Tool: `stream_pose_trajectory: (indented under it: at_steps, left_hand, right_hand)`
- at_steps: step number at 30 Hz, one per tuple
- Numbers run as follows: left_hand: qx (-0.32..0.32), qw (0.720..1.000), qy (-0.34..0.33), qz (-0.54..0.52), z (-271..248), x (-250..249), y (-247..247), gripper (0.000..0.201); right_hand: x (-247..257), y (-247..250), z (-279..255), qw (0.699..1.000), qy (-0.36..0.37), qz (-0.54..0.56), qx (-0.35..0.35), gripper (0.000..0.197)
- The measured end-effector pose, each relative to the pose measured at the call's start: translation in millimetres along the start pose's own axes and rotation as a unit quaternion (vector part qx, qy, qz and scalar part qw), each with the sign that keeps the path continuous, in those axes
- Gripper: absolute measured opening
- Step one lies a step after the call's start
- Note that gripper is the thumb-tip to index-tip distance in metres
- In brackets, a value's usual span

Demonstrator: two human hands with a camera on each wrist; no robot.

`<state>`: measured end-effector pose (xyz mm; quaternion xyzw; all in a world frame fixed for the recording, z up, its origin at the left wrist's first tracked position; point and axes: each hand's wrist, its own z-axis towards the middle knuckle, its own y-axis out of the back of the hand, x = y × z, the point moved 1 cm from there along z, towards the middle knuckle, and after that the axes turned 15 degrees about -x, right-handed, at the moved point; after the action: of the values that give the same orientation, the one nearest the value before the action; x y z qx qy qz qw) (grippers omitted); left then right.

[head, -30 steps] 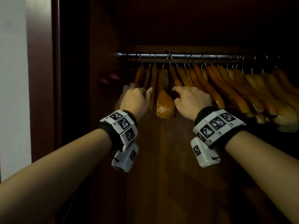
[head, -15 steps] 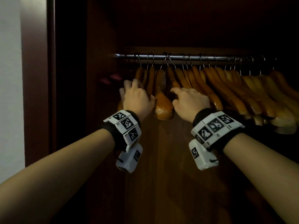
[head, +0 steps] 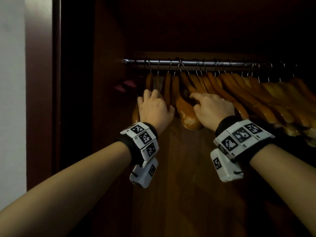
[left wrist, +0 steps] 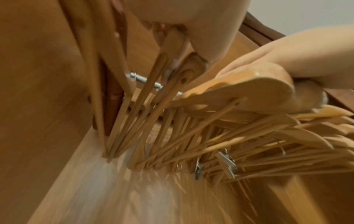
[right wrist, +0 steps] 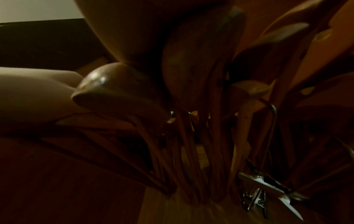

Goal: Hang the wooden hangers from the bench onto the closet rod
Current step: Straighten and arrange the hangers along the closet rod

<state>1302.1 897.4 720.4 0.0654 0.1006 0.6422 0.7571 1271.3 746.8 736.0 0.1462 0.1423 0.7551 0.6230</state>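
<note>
From the head camera, the closet rod (head: 196, 62) runs across the upper middle of the frame with a full row of wooden hangers (head: 256, 100) hooked on it, packed tight toward the right. My left hand (head: 153, 108) sits left of centre with its fingers reaching in among the leftmost hangers; my right hand (head: 212, 108) is just right of it, fingers curled over the shoulders of the next ones. Between my hands one broad-shouldered hanger (head: 188, 115) hangs low. Its hook seems to cross a neighbour's at the rod, so I judge a sideways shove could tangle the two or lift one off.

In the left wrist view, my left hand (left wrist: 191, 30) fills the top of the frame and its thumb side presses against hanger ends at upper centre; whether its grip is clamped round one or only pushing, I cannot tell. The rod (left wrist: 145, 81) glints behind the fanned bars. Metal clips (left wrist: 226, 163) dangle at lower right, and they could snag adjacent bars if I slide the bunch.

The right wrist view is dark. My right hand (right wrist: 134, 30) bears on the rounded hanger end (right wrist: 107, 87) at centre left, but I cannot tell its grip here. A clip (right wrist: 268, 186) hangs at lower right; working blind in this crowd, I could knock a hanger down.
</note>
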Motion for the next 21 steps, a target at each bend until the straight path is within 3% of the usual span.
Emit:
stream_pose_trajectory:
  at_steps: [6,11,18,21]
  left_hand:
    - [0.011,0.998,0.046,-0.050,-2,12,2,0.059]
    - [-0.033,0.994,0.085,-0.066,14,35,19,0.033]
    - [0.017,0.978,0.163,-0.127,8,69,16,0.040]
    - [0.088,0.969,0.167,-0.157,4,66,19,0.046]
  right_hand:
    - [3,-3,-1,1.000,0.001,-0.005,-0.007,0.043]
    - [5,-3,-2,1.000,0.001,-0.001,-0.002,0.043]
    - [7,-2,-3,1.000,-0.003,-0.003,0.003,0.044]
    - [10,-3,-3,1.000,-0.008,-0.002,0.005,0.044]
